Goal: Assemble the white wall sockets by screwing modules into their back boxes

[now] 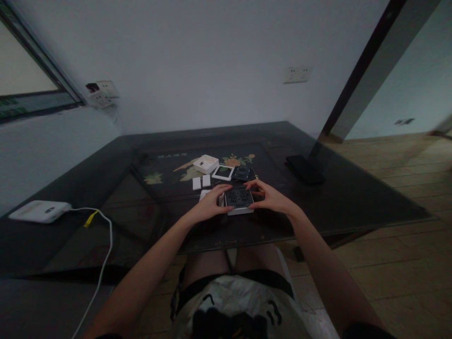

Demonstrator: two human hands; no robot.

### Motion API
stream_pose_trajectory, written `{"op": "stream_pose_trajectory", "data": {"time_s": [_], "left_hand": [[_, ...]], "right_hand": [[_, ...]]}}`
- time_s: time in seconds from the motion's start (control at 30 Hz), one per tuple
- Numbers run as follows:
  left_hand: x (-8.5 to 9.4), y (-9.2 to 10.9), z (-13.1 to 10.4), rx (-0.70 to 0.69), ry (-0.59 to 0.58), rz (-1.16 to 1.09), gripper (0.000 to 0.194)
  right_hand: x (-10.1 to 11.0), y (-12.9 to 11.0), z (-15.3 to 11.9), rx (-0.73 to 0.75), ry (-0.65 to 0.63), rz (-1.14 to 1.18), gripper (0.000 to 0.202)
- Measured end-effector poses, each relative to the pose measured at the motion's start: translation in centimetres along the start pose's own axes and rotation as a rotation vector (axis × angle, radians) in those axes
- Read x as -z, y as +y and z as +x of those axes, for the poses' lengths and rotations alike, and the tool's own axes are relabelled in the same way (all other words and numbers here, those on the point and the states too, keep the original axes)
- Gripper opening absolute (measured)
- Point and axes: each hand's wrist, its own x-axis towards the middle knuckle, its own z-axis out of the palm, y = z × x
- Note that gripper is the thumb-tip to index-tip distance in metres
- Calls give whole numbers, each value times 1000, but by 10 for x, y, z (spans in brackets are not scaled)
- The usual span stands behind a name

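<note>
A square black socket module (238, 197) sits in a white box on the dark table, in front of me. My left hand (213, 203) grips its left side, thumb at the near edge and fingers at the far edge. My right hand (267, 196) holds the right side in the same way. Beyond my hands lie a white square frame (223, 173) and another black module (242, 173). An open white box (205, 164) stands behind two small white square plates (197, 183). A further white piece (204, 193) is partly hidden by my left hand.
A black phone-like object (304, 169) lies on the right of the table (339, 197). At the left, a white device (40, 211) has a white cable (110, 235) with a yellow tag, hanging over the near edge. Wall sockets (297, 74) are behind.
</note>
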Motion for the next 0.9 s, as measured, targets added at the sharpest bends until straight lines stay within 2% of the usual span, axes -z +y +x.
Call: {"op": "stream_pose_trajectory", "data": {"time_s": [0.7,0.77,0.9], "left_hand": [[4,-8,-1,-59,-20,89,74],[8,-10,0,-62,28,124,69],[17,-19,4,-25,231,346,45]], "right_hand": [[-4,-4,1,-15,-44,94,46],[-4,-4,1,-16,-48,93,46],[-3,-2,0,-19,-52,76,46]]}}
